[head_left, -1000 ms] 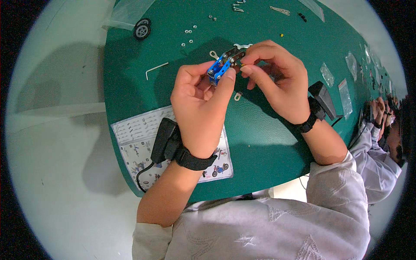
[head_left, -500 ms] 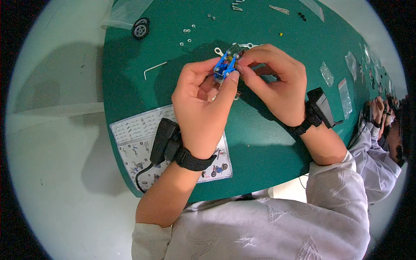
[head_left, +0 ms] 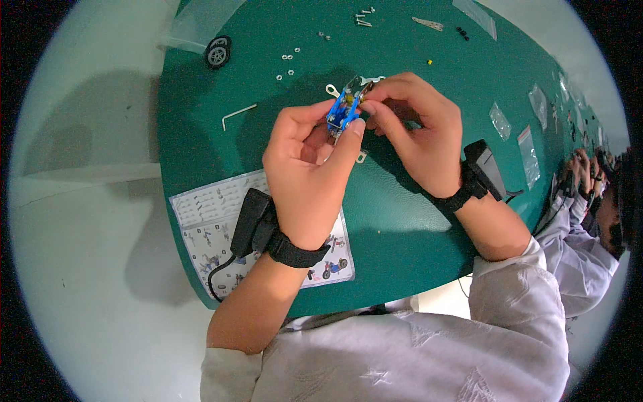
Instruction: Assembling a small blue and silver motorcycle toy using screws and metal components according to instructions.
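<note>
My left hand (head_left: 305, 167) grips a small blue model assembly (head_left: 339, 117) with metal screws and a clear part, its thumb along the near side. My right hand (head_left: 425, 134) is closed at the assembly's right side, thumb and forefinger pinching a small dark part (head_left: 366, 92) against it. The fingers hide most of that part. Just beyond the hands a flat spanner end (head_left: 332, 90) and another metal spanner-like piece (head_left: 372, 80) lie on the green table. A third metal ring end (head_left: 362, 157) shows below the left thumb.
Left of my hands lies a hex key (head_left: 239, 115); beyond are black wheels (head_left: 218, 53), several nuts (head_left: 291, 72) and screws (head_left: 363, 22). A printed instruction sheet (head_left: 207, 208) lies under my left forearm. Plastic bags (head_left: 528, 157) lie at right, near another person's hands (head_left: 584, 167).
The blue assembly has turned slightly in my left hand and sits a little lower. My right hand has shifted slightly left, still pinching at its side. The view has moved slightly.
</note>
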